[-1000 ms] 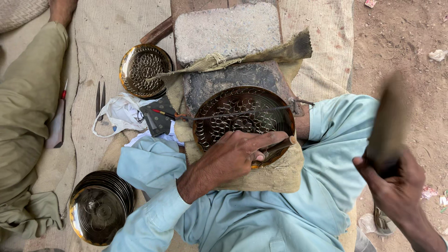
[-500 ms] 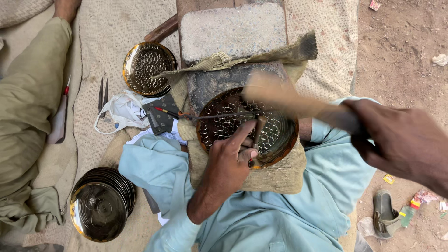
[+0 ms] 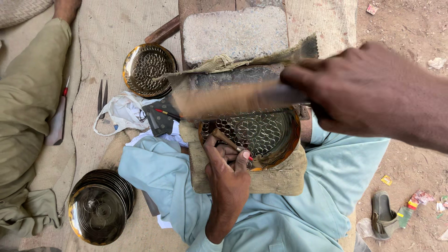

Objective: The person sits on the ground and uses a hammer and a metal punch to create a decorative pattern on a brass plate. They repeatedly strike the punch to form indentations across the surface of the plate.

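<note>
A round brass plate (image 3: 268, 133) with a pierced flower pattern lies on a tan cloth pad (image 3: 275, 179) on my lap. My left hand (image 3: 228, 179) grips a thin punch (image 3: 225, 140) with a red tip, its point set on the plate's near left rim. My right hand (image 3: 368, 88) is close to the camera. It holds a wooden mallet (image 3: 224, 100), blurred with motion, that stretches leftward above the plate's far edge.
A stone block (image 3: 233, 32) and a burlap strip lie beyond the plate. A second patterned brass plate (image 3: 148, 69), scissors (image 3: 101, 95) and a white bag (image 3: 122, 112) are at left. A stack of dark plates (image 3: 100, 210) sits lower left. Another person's olive-clad leg (image 3: 28, 102) borders the left side. A sandal (image 3: 383, 214) lies on the dirt at right.
My right hand has swung the mallet from low on the right up and across over the plate. My left hand has shifted toward the plate's near left rim, still with the punch.
</note>
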